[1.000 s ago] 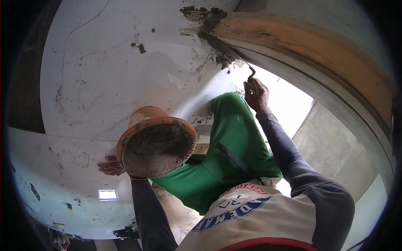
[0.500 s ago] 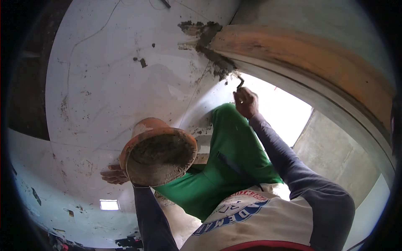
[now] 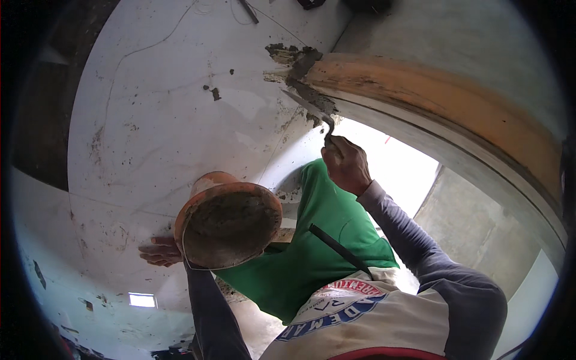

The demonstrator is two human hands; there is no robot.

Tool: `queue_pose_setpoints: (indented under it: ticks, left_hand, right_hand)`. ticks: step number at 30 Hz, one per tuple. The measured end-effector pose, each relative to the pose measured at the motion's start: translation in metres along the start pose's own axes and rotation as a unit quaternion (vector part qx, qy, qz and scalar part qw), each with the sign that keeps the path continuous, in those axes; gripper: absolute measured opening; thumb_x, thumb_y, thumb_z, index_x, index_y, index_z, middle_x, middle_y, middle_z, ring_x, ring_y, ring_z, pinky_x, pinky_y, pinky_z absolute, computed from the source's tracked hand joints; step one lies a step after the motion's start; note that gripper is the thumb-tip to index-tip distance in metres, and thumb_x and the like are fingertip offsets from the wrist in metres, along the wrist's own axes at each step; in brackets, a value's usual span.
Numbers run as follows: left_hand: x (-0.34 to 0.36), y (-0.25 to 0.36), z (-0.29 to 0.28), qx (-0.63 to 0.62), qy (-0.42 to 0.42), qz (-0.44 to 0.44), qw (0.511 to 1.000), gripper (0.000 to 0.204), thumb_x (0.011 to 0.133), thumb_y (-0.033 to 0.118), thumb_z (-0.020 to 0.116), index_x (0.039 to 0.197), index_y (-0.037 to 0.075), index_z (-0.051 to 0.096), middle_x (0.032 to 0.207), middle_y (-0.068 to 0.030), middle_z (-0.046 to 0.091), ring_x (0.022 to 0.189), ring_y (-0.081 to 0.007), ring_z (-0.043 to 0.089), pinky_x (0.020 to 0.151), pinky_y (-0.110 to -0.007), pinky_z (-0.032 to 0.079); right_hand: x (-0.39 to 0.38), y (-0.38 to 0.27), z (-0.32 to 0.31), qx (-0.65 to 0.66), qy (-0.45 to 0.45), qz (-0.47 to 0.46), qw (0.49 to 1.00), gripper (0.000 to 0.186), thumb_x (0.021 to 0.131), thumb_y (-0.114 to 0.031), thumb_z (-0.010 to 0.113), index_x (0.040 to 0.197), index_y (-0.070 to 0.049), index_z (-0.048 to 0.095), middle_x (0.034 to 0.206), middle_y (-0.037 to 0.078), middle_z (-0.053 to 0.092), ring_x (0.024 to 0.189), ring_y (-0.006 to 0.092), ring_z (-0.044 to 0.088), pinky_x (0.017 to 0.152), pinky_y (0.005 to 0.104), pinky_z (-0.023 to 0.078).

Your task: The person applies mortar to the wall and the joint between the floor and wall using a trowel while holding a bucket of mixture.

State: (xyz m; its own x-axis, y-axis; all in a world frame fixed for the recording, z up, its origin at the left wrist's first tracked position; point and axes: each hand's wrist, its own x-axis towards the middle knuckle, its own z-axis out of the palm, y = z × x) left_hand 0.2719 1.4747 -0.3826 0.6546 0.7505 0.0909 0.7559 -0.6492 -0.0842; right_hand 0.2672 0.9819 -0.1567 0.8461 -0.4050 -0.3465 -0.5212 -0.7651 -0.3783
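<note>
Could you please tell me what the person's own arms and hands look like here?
The left sleeve and right sleeve are long and dark grey, with no marking visible. The left hand, partly hidden, and the right hand are bare, without gloves.

Pic dim o/all; blown-out glare patch (image 3: 399, 159) R of ctr; fisheye-bent edges, blk corners.

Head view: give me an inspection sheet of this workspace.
Surface: pale, smooth, jointed panels, speckled with dirt.
Job's things: pointed grey metal trowel; rough grey mortar patch by its blade, contact unclear; tilted round orange bucket, grey mix inside.
Clutter: small dark crumbs, straight dark bar.
Grips: right hand closed on trowel; left hand partly hidden, hold unclear.
Cables: thin dark curved line, cable or mark unclear.
Surroundings: long orange-brown board, grey panel.
</note>
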Motion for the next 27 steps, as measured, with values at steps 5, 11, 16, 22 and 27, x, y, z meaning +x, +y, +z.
queue_pose_setpoints:
  ticks: [5, 11, 16, 22, 27]
  left_hand:
    - [0.009, -0.013, 0.006, 0.025, 0.102, 0.136, 0.985, 0.075, 0.107, 0.072, 0.028, 0.166, 0.027, 0.035, 0.169, -0.0104, 0.035, 0.155, -0.0349, 0.035, 0.117, -0.062, 0.036]
    - [0.007, -0.008, -0.006, -0.043, -0.011, 0.002, 0.999, 0.079, 0.106, 0.076, 0.023, 0.167, 0.027, 0.034, 0.171, -0.0117, 0.033, 0.156, -0.0353, 0.031, 0.120, -0.062, 0.031]
    - [0.010, -0.006, -0.006, -0.037, 0.002, 0.012, 0.999, 0.079, 0.106, 0.076, 0.021, 0.167, 0.027, 0.034, 0.171, -0.0114, 0.033, 0.156, -0.0349, 0.032, 0.120, -0.061, 0.031]
    - [0.008, -0.008, -0.001, -0.024, 0.005, 0.010, 1.000, 0.076, 0.108, 0.073, 0.023, 0.166, 0.027, 0.036, 0.170, -0.0094, 0.035, 0.154, -0.0359, 0.035, 0.120, -0.061, 0.032]
    - [0.008, -0.003, -0.003, -0.009, 0.019, 0.007, 1.000, 0.072, 0.110, 0.069, 0.018, 0.165, 0.026, 0.037, 0.169, -0.0106, 0.036, 0.154, -0.0358, 0.035, 0.119, -0.060, 0.034]
  right_hand:
    - [0.033, -0.033, 0.001, -0.029, -0.080, 0.066, 0.994, 0.027, 0.096, -0.023, 0.072, 0.110, -0.002, 0.065, 0.088, 0.019, 0.073, 0.080, 0.0406, 0.073, 0.072, 0.0476, 0.057]
    - [0.024, -0.032, 0.052, -0.074, 0.032, 0.114, 0.990, 0.036, 0.095, -0.027, 0.067, 0.120, -0.002, 0.061, 0.091, 0.021, 0.074, 0.086, 0.0440, 0.073, 0.079, 0.0541, 0.056]
    - [0.045, -0.033, 0.097, -0.050, 0.070, 0.249, 0.965, 0.023, 0.094, -0.023, 0.067, 0.100, -0.001, 0.065, 0.077, 0.017, 0.070, 0.070, 0.0371, 0.072, 0.068, 0.0498, 0.058]
    - [0.078, -0.022, 0.118, 0.376, 0.070, 0.353, 0.854, 0.021, 0.098, -0.020, 0.071, 0.098, -0.001, 0.063, 0.071, 0.009, 0.063, 0.046, 0.0198, 0.061, 0.041, 0.0370, 0.052]
    - [0.083, -0.026, 0.107, 0.461, 0.132, 0.360, 0.800, 0.024, 0.098, -0.024, 0.073, 0.097, -0.003, 0.060, 0.068, 0.008, 0.059, 0.042, 0.0214, 0.055, 0.038, 0.0384, 0.046]
